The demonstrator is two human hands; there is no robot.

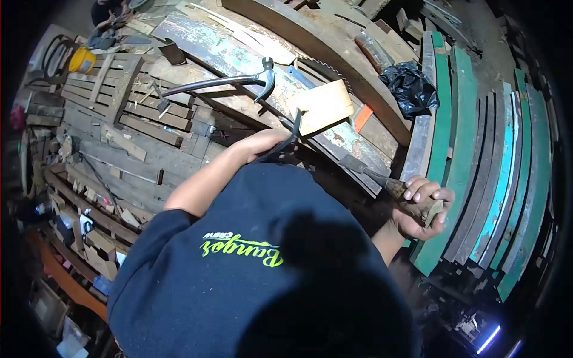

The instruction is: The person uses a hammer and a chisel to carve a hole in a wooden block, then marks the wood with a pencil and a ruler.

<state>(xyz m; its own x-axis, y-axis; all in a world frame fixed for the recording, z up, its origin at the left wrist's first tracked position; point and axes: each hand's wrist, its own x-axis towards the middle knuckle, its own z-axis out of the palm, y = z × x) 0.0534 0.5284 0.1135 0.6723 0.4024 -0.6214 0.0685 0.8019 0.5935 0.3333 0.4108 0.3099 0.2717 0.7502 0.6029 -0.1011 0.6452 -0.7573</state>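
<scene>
- The left hand (262, 145), at the middle of the frame, has its fingers shut tight round the lower end of a thin dark curved metal bar (294, 126).
- The bar rises to the pale square wooden block (327, 104) just above the hand. Its tip seems tucked behind the block, probably for leverage, though the contact itself is hidden.
- The right hand (425, 206), at the middle right, wraps its fingers closed about a rough brown wooden handle (434, 210). A flat grey blade (364, 170) runs from it toward the upper left, likely aimed at the same spot.
- Both tools meet near the long worn plank with peeling paint (239, 59), which crosses the upper frame on a heap of scrap timber.
- A steel claw hammer (239, 80) lies flat on that plank, near the left hand, apparently parked within reach.
- Green and teal painted boards (459, 119) lie stacked side by side on the right, apart from the raw scrap.
- A crumpled black plastic bag (409, 86) sits at their upper end.
</scene>
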